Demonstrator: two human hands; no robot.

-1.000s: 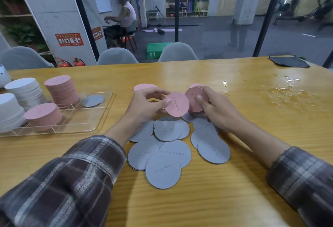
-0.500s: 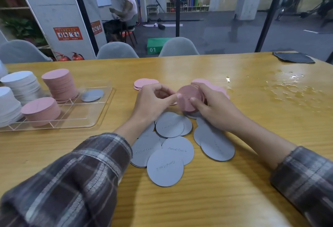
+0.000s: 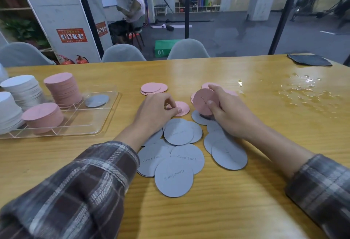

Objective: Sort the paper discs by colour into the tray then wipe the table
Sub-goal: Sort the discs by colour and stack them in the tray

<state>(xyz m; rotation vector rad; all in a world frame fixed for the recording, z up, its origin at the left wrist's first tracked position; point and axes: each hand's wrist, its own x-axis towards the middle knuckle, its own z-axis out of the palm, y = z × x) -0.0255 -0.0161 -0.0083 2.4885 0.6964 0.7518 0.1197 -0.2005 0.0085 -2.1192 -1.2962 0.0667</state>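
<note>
My right hand grips a small stack of pink discs, held on edge above the table. My left hand pinches the rim of a single pink disc lying flat beside it. Several grey discs lie spread on the table under and in front of both hands. More pink discs lie farther back. The clear tray at the left holds two pink stacks, white stacks and one grey disc.
A puddle of water spreads over the table at the right. A dark grey cloth lies at the far right corner. Grey chairs stand behind the far edge. A person sits in the background beyond the glass.
My left hand passed its pink disc onto the stack in my right hand, then dropped to the table and took hold of another pink disc there.
</note>
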